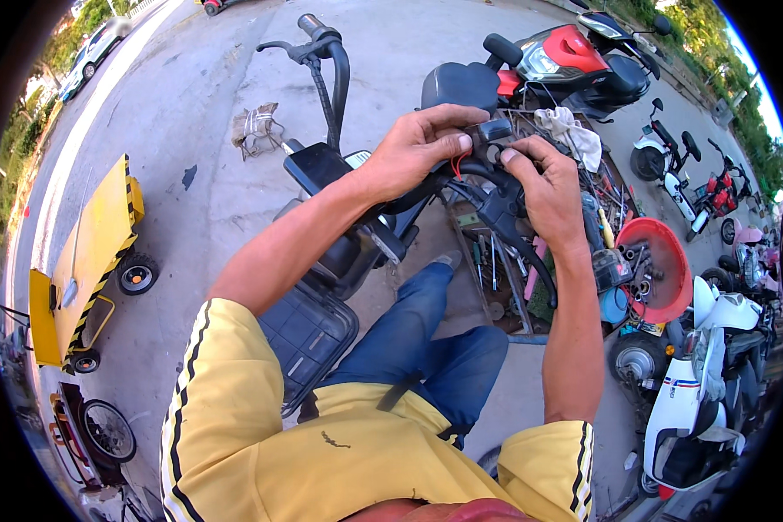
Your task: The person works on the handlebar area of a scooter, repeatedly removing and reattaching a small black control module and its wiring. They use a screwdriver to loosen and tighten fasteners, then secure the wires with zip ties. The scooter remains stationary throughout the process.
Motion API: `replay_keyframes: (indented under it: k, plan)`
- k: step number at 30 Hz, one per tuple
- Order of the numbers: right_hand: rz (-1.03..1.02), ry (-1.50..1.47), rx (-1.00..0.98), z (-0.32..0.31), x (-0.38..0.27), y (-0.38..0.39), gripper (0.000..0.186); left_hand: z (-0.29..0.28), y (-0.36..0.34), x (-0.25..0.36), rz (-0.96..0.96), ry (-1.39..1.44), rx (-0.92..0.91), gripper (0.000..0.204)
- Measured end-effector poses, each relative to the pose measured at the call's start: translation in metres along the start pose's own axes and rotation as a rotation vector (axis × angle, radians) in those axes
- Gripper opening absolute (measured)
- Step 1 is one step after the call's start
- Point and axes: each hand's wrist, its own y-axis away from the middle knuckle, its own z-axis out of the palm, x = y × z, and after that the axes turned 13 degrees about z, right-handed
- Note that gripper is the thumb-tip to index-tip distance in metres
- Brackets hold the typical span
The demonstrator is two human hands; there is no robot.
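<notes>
In front of me stands an electric scooter with a black handlebar (340, 83), bare of covers, and a dark display box (318, 165) at its middle. My left hand (418, 150) reaches over its right end. Thumb and index finger close on a small black handlebar housing (494, 130), with a red wire (459, 165) just below. Beside it my right hand (544, 187) is closed, thumb and index finger pinched at the same bar end; what they hold is mostly hidden. The right brake lever (544, 283) hangs under that hand, next to my wrist.
A tray of tools (496, 261) lies beyond my knees, with a white rag (570, 130) on it. At right is a red basin (677, 261) with metal parts. Scooters, one red (570, 52) and one white (683, 409), surround it. A yellow cart (91, 252) stands left.
</notes>
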Motion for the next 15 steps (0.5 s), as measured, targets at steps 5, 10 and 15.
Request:
replay_keyframes:
  k: [5,10,15]
  plan:
    - [0.057,-0.057,-0.03,0.0009,-0.0014,-0.0016,0.02,-0.0024,-0.0014,-0.0033,-0.052,0.044,0.062,0.042]
    - [0.069,-0.068,-0.078,0.0015,-0.0034,-0.0024,0.02,-0.0018,-0.0026,-0.0058,-0.07,0.108,0.108,0.042]
    - [0.105,-0.129,-0.145,-0.0006,0.0005,-0.007,0.022,-0.0019,-0.0045,-0.0078,-0.07,0.109,0.127,0.042]
